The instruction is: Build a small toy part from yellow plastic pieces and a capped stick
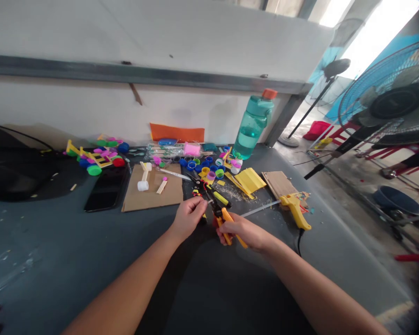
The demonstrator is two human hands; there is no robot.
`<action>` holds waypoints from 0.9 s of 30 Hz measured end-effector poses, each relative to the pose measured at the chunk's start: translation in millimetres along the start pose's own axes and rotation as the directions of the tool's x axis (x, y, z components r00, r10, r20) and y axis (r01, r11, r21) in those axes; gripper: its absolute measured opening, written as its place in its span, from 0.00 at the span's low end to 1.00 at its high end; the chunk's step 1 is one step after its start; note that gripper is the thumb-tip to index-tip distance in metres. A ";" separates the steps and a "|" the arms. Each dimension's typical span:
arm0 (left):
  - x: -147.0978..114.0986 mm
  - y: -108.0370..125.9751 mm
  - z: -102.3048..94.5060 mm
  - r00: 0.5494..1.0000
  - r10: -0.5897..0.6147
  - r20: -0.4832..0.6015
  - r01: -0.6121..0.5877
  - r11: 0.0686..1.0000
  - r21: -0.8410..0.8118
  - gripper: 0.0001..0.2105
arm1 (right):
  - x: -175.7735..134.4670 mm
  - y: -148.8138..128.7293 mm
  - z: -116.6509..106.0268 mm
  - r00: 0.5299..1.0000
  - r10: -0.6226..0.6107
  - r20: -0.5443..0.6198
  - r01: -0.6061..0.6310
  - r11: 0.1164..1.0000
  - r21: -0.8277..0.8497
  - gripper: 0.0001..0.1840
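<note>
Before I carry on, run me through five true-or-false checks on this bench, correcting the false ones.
1. The right hand holds the orange-handled pliers. True.
2. The left hand is spread flat. False: its thumb and fingers are drawn together.
3. The yellow glue gun lies to the right of both hands. True.
4. The smartphone lies on the cardboard sheet. False: it lies left of the sheet.
5. The teal water bottle stands upright. True.
</note>
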State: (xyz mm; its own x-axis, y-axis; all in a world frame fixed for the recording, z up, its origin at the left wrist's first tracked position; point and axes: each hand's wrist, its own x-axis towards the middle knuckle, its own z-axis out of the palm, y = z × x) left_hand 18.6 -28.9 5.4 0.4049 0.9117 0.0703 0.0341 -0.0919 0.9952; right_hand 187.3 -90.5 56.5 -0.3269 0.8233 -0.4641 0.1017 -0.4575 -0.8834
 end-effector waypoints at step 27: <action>1.1 5.8 -0.6 0.996 0.078 0.033 -0.080 0.993 0.085 0.18 | 0.0 -2.3 -3.9 0.999 0.014 0.035 -0.005 0.966 -0.258 0.04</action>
State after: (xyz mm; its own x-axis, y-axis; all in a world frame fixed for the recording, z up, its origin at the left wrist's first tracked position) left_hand 18.7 -28.3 11.3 0.4364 0.8880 0.1451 0.0787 -0.1983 0.9770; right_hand 190.7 -88.1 58.2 -0.3582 0.8045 -0.4738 0.3421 -0.3591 -0.8683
